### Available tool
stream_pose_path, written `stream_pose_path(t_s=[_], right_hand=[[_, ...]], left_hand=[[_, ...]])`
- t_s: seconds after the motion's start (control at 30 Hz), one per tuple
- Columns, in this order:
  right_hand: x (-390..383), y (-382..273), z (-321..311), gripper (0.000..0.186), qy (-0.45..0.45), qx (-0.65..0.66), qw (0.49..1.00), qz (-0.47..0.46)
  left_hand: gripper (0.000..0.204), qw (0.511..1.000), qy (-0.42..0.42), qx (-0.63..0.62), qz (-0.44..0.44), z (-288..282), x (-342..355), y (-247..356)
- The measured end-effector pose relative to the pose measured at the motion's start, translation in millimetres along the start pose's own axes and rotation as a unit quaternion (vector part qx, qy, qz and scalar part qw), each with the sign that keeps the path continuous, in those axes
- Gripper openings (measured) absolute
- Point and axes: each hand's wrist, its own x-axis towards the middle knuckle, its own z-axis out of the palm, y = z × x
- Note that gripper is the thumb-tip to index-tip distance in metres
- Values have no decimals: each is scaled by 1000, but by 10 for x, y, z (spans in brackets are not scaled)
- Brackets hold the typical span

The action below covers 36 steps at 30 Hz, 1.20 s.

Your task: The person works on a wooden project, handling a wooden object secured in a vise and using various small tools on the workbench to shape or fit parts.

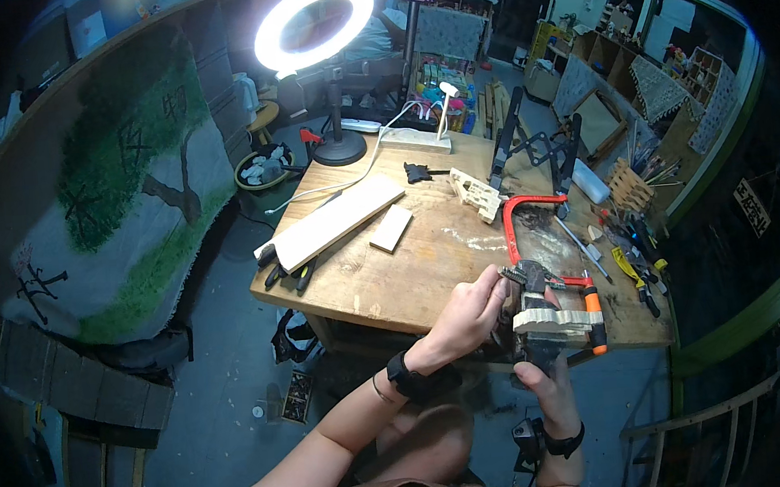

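At the table's near edge stands a dark bench vise [540, 352]. A pale wood piece with a wavy edge [554, 322] lies across its top, apparently between the jaws. My left hand [469, 315] is closed in a pinch beside the vise's far part; what it pinches is too small to name. From below, my right hand [550, 398] grips the front of the vise, its thumb against the dark metal and its other fingers partly hidden. Just beyond and to the right, a coping saw [509, 228] with a red frame and orange-black handle rests against the vise.
On the wooden table [348, 292] lie a long board [339, 222], a small block [391, 229] and a cut wood piece [475, 195]. A ring light [340, 147] and a white mallet [446, 108] stand at the back. Pliers [632, 272] lie at right.
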Motion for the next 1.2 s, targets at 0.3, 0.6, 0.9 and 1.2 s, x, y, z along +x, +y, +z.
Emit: stream_pose_path(t_s=[0.3,0.6,0.9,1.2], right_hand=[[12,-4,14,83,6,32,999,11],[39,-21,43,84,-11,28,999,-40],[0,-109,92,86,1,27,997,-68],[107,-88,-14,90,-46,-9,993,-109]], left_hand=[[22,1000,13,-7,10,7,2,42],[20,999,10,-13,-35,-23,-6,83],[21,1000,16,-8,-22,6,-4,86],[20,999,28,39,-10,31,5,43]])
